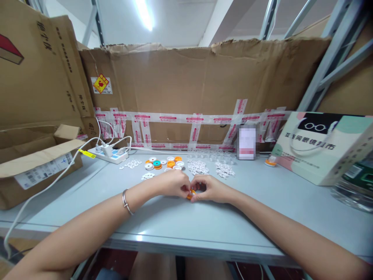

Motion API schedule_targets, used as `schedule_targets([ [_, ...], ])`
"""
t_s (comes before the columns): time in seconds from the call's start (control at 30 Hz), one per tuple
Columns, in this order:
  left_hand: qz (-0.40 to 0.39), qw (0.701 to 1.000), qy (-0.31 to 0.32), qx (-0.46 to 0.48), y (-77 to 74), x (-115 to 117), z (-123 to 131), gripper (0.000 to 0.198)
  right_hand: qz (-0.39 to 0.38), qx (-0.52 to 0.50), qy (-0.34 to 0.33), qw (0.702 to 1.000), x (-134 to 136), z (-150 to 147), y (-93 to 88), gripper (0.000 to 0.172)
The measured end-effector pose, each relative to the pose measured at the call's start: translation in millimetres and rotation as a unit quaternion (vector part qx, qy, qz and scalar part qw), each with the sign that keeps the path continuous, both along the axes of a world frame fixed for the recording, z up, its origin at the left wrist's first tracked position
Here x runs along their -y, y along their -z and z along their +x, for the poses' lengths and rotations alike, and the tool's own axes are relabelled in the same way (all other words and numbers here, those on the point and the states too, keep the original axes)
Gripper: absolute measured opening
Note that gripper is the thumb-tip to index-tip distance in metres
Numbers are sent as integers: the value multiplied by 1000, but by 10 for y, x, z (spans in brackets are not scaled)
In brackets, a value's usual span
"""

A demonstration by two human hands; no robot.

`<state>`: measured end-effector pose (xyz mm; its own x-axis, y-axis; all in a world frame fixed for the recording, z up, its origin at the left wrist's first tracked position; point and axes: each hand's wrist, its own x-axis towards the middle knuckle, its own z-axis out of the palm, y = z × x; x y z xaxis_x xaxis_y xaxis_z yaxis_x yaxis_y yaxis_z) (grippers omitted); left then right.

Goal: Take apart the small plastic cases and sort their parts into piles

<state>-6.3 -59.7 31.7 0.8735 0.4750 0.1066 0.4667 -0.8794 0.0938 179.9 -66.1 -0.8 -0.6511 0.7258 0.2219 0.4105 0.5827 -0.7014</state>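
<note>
Both hands meet near the middle of the table around a small orange round plastic piece [190, 195]. With thumb and fingers, my right hand [212, 189] grips its right side. The fingers of my left hand [174, 182] are pinched together at its left edge; my own fingers hide much of the piece. Just beyond my left hand lie round plastic caps [149, 166] in white, orange and teal, some stacked. Small white discs [148, 176] are spread beside them. Behind my right hand are two piles of small white parts [198, 167], with clear round pieces [223, 157] farther back.
A phone [246, 143] leans upright against the cardboard [186, 85] at the back. To the right stand a paper bag [314, 155], a clear bottle [355, 190] and an orange-and-white piece [271, 161]. A power strip [109, 154] and an open carton [37, 171] occupy the left.
</note>
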Motion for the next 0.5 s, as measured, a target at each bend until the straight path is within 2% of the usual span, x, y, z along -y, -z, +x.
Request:
schedule_targets([
  [0.13, -9, 1000, -2, 2, -34, 16, 23, 6, -7, 6, 9, 1000, 4, 4, -5, 31],
  [0.27, -43, 998, -32, 37, -237, -19, -99, 10, -8, 10, 13, 1000, 19, 3, -13, 33],
  [0.4, -82, 989, -121, -19, -499, -150, -456, 14, -15, 10, 21, 1000, 19, 1, -8, 34],
  [0.5, -109, 967, -214, -84, -570, -271, -705, 16, -17, 12, 24, 999, 11, -1, -3, 34],
])
